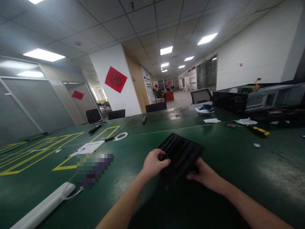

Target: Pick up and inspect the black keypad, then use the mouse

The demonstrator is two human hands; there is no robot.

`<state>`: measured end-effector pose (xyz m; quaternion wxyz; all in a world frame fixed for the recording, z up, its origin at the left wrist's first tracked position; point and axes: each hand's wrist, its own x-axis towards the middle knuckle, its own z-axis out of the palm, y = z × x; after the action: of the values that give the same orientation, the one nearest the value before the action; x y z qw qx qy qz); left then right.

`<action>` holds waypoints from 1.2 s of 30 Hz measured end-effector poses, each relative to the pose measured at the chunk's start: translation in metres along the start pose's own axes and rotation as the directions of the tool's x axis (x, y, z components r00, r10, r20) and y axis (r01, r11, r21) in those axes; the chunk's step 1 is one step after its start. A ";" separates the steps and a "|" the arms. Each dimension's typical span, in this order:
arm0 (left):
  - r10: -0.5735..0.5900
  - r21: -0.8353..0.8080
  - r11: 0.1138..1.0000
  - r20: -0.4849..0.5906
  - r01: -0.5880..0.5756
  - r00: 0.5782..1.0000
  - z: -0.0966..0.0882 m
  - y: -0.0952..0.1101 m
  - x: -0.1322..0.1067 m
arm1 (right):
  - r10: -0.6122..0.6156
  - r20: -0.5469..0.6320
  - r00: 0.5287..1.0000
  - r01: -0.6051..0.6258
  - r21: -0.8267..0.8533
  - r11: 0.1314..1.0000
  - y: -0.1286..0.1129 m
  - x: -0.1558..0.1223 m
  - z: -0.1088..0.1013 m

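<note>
A black, roughly square box-like piece with ribs or slots (pixel 181 152) is held tilted above the green table in front of me; motion blurs it and its exact kind is unclear. My left hand (pixel 156 163) is closed on its left edge, thumb lying across the near face. On the other side, my right hand (pixel 202 173) grips the lower right edge, with its fingers partly hidden behind the piece.
An opened computer case (pixel 230 100) lies at the far right, near a yellow-and-black screwdriver (pixel 259 130). A bowl with blue cloth (pixel 205 109) stands at the back. To the left are a white tape roll (pixel 121 136), a paper sheet (pixel 88 148) and a white bar (pixel 45 206).
</note>
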<state>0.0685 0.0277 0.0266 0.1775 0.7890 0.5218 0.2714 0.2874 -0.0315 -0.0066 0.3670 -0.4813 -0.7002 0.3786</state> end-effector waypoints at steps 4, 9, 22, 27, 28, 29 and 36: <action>-0.255 0.249 0.922 -0.187 0.297 0.949 -0.036 -0.040 0.022 | 0.067 0.046 0.997 -0.065 -0.062 0.996 -0.005 -0.002 -0.003; -0.425 0.476 0.707 -0.307 0.524 0.852 -0.059 -0.079 0.038 | 0.113 0.045 0.993 -0.110 -0.058 0.992 -0.011 -0.002 -0.003; -0.159 0.628 0.744 -0.168 0.230 0.973 -0.064 -0.074 -0.002 | 0.154 0.065 0.986 -0.152 -0.032 0.988 -0.010 -0.003 -0.006; -0.015 0.583 0.812 -0.022 0.025 1.000 -0.048 -0.078 -0.068 | 0.139 0.064 0.988 -0.135 -0.059 0.989 -0.004 -0.006 -0.001; -0.016 0.582 0.813 -0.028 0.029 0.999 -0.046 -0.078 -0.073 | 0.131 0.054 0.990 -0.127 -0.072 0.989 -0.002 -0.007 0.001; -0.020 0.587 0.809 -0.036 0.037 0.999 -0.045 -0.077 -0.075 | 0.122 0.043 0.992 -0.118 -0.084 0.989 0.000 -0.007 0.002; -0.013 0.591 0.806 -0.035 0.031 0.999 -0.045 -0.075 -0.069 | 0.042 -0.368 0.929 -0.148 -0.267 0.952 0.006 0.000 -0.043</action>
<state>-0.0345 -0.0062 0.0031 -0.0814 0.7950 0.5919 0.1049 0.3276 -0.0227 0.0077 0.3948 -0.6244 -0.6451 0.1953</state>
